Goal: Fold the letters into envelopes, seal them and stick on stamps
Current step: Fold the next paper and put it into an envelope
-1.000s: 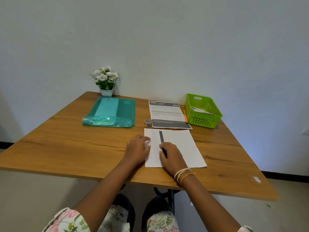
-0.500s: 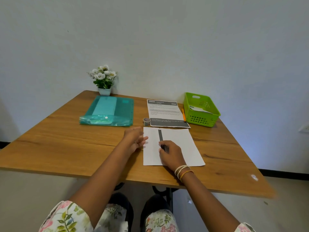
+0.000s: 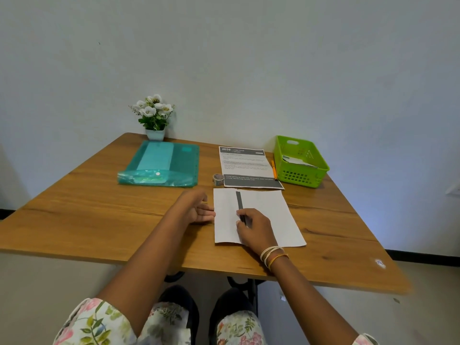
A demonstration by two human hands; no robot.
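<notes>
Barely begun: in the head view, centre frame, the white folded paper sheet lies on the wooden table, right hand pressing its dark strip. Left hand rests loosely curled, empty, at its left edge; enveloping, sealing and stamping all remain.

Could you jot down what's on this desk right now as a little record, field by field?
surface: wooden table
paper in work: white sheet, flat, with a dark strip on it
right hand: rests on the sheet, over the strip's near end
left hand: relaxed, at the sheet's left edge
far side: teal folder, printed page, small tape roll, orange pen
right corner: green basket holding papers
by the wall: potted flowers
</notes>
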